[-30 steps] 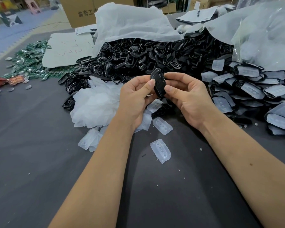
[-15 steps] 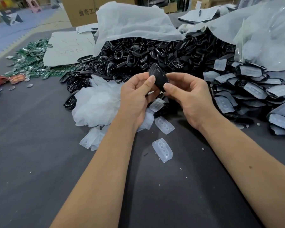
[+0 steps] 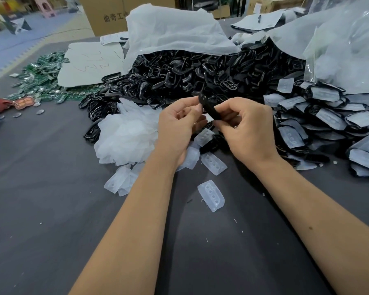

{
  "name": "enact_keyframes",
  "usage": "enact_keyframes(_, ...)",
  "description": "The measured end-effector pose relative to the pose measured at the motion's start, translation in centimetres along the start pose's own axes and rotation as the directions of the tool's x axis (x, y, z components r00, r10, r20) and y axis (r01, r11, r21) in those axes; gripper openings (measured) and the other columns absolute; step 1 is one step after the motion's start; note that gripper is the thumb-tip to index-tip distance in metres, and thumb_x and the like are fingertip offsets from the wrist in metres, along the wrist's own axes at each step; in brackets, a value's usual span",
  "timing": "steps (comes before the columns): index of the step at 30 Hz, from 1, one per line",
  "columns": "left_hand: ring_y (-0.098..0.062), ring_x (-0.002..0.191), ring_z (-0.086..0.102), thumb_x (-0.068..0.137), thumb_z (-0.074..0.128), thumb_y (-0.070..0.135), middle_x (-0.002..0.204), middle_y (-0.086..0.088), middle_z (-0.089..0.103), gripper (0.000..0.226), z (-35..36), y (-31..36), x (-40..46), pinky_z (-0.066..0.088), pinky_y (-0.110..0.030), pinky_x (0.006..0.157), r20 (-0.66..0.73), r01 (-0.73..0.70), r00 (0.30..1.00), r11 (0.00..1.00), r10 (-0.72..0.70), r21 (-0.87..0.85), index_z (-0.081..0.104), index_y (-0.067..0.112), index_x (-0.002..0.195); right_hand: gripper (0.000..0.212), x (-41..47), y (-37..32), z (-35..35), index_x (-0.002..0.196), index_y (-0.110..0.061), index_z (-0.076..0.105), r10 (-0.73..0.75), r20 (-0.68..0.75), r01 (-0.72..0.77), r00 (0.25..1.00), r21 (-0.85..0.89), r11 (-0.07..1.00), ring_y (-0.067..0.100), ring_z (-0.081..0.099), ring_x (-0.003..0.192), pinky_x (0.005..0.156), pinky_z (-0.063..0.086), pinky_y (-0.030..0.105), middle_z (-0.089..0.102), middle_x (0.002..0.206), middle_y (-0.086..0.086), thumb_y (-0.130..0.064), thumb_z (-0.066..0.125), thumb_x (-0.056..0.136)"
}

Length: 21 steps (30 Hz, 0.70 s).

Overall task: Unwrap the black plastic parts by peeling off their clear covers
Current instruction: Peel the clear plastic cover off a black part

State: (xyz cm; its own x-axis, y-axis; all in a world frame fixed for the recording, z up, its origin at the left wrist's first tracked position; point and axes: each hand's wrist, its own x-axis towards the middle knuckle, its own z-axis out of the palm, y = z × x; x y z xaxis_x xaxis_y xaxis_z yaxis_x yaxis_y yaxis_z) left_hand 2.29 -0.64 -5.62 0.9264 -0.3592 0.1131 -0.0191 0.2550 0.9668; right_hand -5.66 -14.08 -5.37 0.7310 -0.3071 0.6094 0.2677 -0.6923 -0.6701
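Turned edge-on since before, your curved black plastic part [image 3: 208,108] sits pinched between both hands [image 3: 180,128] [image 3: 246,129] (above the loose clear covers [image 3: 211,195]).

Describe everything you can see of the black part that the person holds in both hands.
The black part is a narrow, curved piece of what looks like glossy plastic, seen almost edge-on and tilted. The left hand pinches its upper end; the right hand grips its lower end. It is held above the table, before the black pile. No clear cover shows on it.

The black part [image 3: 208,107] is partly hidden by fingers [image 3: 226,107]; any cover perhaps unseen.
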Motion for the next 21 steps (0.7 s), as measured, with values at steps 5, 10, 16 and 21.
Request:
enact_keyframes(5,-0.018,0.053,0.058,0.102,0.054,0.02,0.066,-0.011,0.062,0.033,0.4,0.6,0.0,0.05,-0.027,0.049,-0.096,0.098,0.992,0.989,-0.087,0.115,0.075,0.0,0.085,0.03,0.2,-0.2,-0.5,0.09,-0.006,0.079,-0.119,0.107,0.145,0.987,-0.279,0.949,0.023,0.063,0.081,0.072,0.053,0.041,0.07,0.083,0.003,0.017,0.066,0.076)
enact_keyframes(10,-0.019,0.056,0.06,0.086,0.07,0.028,0.063,-0.015,0.068,0.02,-0.3,-0.4,0.1,0.05,-0.04,0.06,-0.037,-0.07,0.994,0.855,0.103,0.515,0.076,0.015,0.072,0.025,0.3,-0.5,-0.5,0.085,-0.004,0.078,-0.187,0.152,0.231,0.97,-0.363,0.903,0.028,0.056,0.08,0.064,0.05,0.046,0.065,0.078,0.006,0.012,0.059,0.083)
enact_keyframes(16,-0.026,0.068,0.07,0.087,0.079,0.011,0.077,-0.018,0.076,0.012,-0.9,-0.4,0.3,0.061,-0.044,0.069,-0.021,-0.071,0.996,0.934,0.084,0.351,0.081,0.02,0.081,0.037,0.2,-0.3,-0.3,0.095,-0.005,0.08,-0.179,0.0,0.168,0.984,-0.332,0.928,0.021,0.056,0.092,0.079,0.047,0.027,0.068,0.091,0.005,0.019,0.056,0.08)
enact_keyframes(21,-0.008,0.058,0.06,0.09,0.079,0.011,0.069,0.01,0.07,0.019,-1.0,-0.4,0.4,0.051,-0.02,0.059,0.028,-0.159,0.987,0.927,0.159,0.341,0.08,0.029,0.084,0.021,0.3,-0.5,-0.3,0.107,-0.01,0.072,0.135,-0.078,-0.141,0.988,-0.068,0.988,0.016,0.065,0.079,0.076,0.057,0.032,0.07,0.091,0.002,-0.001,0.061,0.092)
